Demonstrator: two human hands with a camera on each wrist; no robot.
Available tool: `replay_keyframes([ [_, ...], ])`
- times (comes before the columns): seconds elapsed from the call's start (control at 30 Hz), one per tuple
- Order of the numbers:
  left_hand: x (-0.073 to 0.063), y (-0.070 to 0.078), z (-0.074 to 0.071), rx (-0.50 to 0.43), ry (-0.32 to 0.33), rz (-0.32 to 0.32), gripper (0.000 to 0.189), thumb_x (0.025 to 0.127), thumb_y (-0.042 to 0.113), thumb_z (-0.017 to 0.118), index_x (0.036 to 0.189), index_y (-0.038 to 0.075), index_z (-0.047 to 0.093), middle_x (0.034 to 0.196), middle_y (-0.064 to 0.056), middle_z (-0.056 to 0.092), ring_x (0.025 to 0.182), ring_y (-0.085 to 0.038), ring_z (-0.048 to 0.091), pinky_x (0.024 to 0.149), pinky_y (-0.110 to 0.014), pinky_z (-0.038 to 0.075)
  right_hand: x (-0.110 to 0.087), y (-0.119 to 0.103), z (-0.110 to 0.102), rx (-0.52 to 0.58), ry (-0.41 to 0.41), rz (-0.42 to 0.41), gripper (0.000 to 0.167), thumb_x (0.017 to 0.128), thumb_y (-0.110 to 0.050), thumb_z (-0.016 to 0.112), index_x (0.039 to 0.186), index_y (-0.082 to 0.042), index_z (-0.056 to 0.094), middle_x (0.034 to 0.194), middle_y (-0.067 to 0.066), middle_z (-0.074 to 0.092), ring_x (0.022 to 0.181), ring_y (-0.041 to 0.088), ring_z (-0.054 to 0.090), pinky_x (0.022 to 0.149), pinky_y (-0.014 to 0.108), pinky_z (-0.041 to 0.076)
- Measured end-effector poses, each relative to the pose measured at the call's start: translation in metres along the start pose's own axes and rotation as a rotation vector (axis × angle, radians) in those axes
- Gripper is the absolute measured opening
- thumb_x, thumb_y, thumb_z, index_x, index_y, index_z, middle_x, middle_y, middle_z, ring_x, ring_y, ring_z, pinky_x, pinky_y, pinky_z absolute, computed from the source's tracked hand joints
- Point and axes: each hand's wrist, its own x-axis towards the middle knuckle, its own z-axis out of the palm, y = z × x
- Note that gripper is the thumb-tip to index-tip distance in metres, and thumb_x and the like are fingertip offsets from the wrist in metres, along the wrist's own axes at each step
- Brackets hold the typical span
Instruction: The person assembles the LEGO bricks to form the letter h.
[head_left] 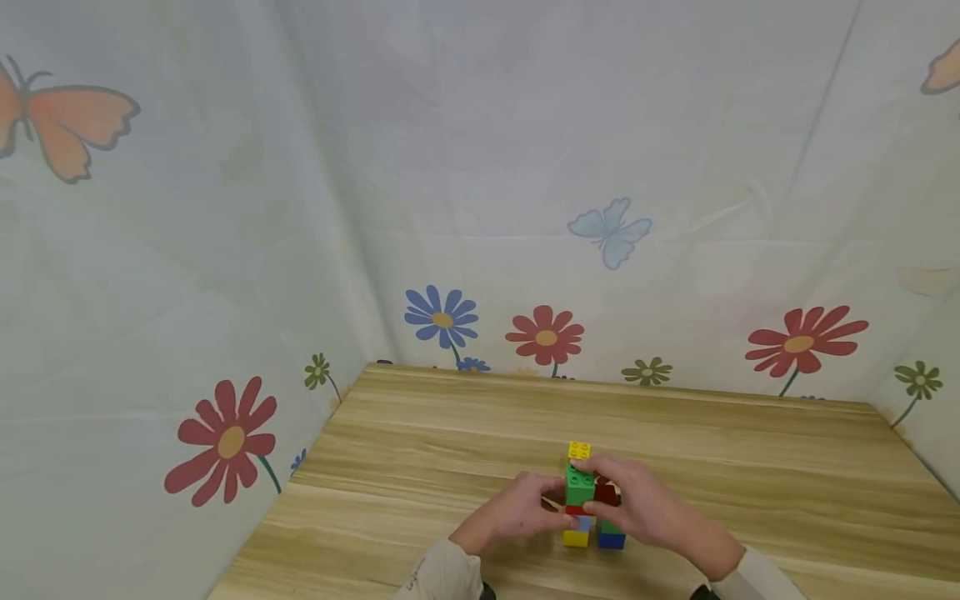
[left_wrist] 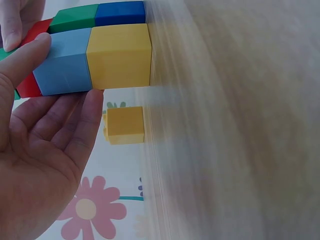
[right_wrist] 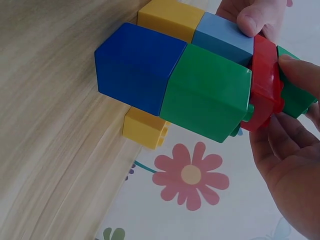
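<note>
My left hand (head_left: 521, 507) holds a short tower from its left side, thumb on the light blue brick (left_wrist: 65, 62) and fingers behind it. Below that brick is a yellow brick (left_wrist: 120, 56) at table level. A red brick (right_wrist: 264, 82) lies across the top of the light blue one and reaches toward the second column. On the red brick sits a green brick (head_left: 580, 493), pinched by my right hand (head_left: 648, 504) between thumb and fingers. The second column, to the right, has a green brick (right_wrist: 207, 92) over a dark blue brick (right_wrist: 137, 67).
A separate yellow brick (left_wrist: 125, 125) with studs stands on the wooden table (head_left: 420, 442) behind the towers. A pale cloth (head_left: 487, 167) printed with flowers and butterflies rises along the table's back and sides.
</note>
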Motion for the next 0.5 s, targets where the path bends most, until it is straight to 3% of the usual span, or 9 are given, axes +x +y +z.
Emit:
replay_keyframes([
  [0.5, 0.0013, -0.0033, -0.0011, 0.007, -0.005, 0.010, 0.028, 0.086, 0.020, 0.071, 0.113, 0.015, 0.066, 0.101, 0.013, 0.065, 0.092, 0.000, 0.059, 0.078, -0.019, 0.049, 0.0022, -0.0016, -0.0006, 0.018, -0.021, 0.036, 0.046, 0.082, -0.011, 0.074, 0.125, -0.009, 0.057, 0.116, 0.001, 0.061, 0.092, 0.007, 0.058, 0.078, 0.029, 0.053],
])
